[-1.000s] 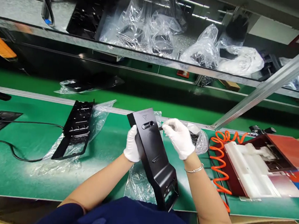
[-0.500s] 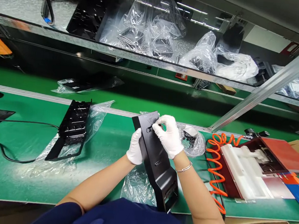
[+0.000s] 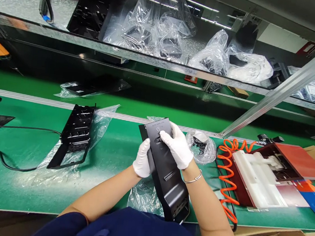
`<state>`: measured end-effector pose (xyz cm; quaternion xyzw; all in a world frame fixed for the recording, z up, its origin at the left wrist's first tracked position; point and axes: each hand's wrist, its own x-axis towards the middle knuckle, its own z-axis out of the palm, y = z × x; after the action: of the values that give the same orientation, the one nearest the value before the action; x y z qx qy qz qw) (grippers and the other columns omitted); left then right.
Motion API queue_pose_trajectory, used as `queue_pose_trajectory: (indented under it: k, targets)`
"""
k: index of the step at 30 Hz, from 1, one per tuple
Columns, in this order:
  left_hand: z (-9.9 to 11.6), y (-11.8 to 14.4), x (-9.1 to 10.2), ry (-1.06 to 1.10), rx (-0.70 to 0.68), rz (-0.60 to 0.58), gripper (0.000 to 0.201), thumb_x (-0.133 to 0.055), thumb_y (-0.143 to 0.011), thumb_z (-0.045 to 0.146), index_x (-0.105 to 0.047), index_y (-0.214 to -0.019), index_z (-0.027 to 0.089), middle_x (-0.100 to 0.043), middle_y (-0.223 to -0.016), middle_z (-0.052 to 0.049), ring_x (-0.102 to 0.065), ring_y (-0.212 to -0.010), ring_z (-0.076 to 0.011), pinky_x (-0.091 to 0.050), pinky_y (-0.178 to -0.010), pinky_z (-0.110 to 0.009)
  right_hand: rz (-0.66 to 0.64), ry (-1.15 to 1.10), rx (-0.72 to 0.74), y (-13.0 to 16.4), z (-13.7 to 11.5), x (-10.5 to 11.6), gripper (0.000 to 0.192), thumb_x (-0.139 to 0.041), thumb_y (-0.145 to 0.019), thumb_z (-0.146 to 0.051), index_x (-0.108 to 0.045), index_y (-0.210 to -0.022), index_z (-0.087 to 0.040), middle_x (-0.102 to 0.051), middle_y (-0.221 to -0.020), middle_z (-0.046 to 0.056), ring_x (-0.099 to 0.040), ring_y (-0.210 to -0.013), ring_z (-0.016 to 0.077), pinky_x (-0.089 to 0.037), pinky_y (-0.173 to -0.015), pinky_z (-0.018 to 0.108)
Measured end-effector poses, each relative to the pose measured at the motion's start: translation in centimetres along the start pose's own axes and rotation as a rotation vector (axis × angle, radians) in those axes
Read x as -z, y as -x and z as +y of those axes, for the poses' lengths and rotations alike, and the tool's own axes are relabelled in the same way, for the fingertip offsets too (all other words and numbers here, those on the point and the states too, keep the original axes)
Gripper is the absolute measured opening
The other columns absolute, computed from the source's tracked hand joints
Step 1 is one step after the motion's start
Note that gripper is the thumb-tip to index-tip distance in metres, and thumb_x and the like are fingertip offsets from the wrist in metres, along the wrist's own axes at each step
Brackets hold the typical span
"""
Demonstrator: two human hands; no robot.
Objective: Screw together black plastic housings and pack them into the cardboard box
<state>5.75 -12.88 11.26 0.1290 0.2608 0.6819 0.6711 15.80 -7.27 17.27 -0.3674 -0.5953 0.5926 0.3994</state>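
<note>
A long black housing, bent near its lower end, is held up in front of my chest, tilted with its far end to the left. White-gloved, my left hand grips its left edge, fingers partly hidden underneath. My right hand, in a white glove too, wraps the right edge near the far end. Its thumb presses on the face beside an oval slot. A clear plastic bag lies on the bench under the housing. To the right sits a bag of small black parts.
A similar black housing lies on plastic at the left, with black cables beside it. An orange coiled hose runs before a red and white fixture. Overhead, a shelf edge carries bagged parts; a metal post slants at right.
My right hand has gone from a raised pinch over the slot to lying around the right edge, thumb on the face. The housing has turned slightly, showing more of its face.
</note>
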Motion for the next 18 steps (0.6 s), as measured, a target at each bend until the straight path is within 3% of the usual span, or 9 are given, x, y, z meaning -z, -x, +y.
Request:
queue_pose_trajectory:
  k: [5,10,14,18]
  targets:
    - [-0.1,0.3,0.0,-0.01,-0.022,0.019,0.057,-0.076,-0.074,0.067,-0.078,-0.109,0.021,-0.08,-0.121,-0.011,-0.065,-0.136,-0.0373,-0.057,-0.113,-0.047,0.068,0.023,-0.005,0.5,0.1,-0.1,0.083,-0.08,-0.076,-0.056,-0.052,-0.144,-0.019,-0.069,-0.138,0.011,-0.062,-0.136,0.0245,-0.048,-0.123,0.04]
    - [-0.3,0.3,0.1,0.002,-0.097,0.052,0.061,-0.085,-0.068,0.063,-0.078,-0.112,0.021,-0.081,-0.12,-0.01,-0.065,-0.136,-0.0342,-0.053,-0.117,-0.039,-0.117,-0.021,-0.025,1.0,-0.5,0.9,0.073,-0.086,-0.075,-0.053,-0.06,-0.137,-0.023,-0.068,-0.141,0.005,-0.066,-0.127,0.0235,-0.054,-0.115,0.037]
    - [-0.4,0.9,0.3,-0.012,-0.053,0.058,0.064,-0.09,-0.06,0.064,-0.079,-0.106,0.02,-0.082,-0.115,-0.011,-0.068,-0.131,-0.036,-0.055,-0.115,-0.041,-0.068,-0.081,-0.042,1.3,-0.8,0.5,0.074,-0.087,-0.071,-0.054,-0.061,-0.132,-0.02,-0.071,-0.135,0.008,-0.069,-0.12,0.0252,-0.059,-0.108,0.039]
    - [-0.2,0.8,0.3,-0.015,-0.033,0.011,0.06,-0.092,-0.059,0.065,-0.08,-0.099,0.022,-0.083,-0.109,-0.01,-0.074,-0.12,-0.0338,-0.056,-0.113,-0.041,-0.057,-0.005,0.012,1.2,-0.6,0.3,0.082,-0.082,-0.075,-0.06,-0.057,-0.142,-0.021,-0.065,-0.146,0.009,-0.064,-0.135,0.0271,-0.051,-0.122,0.043]
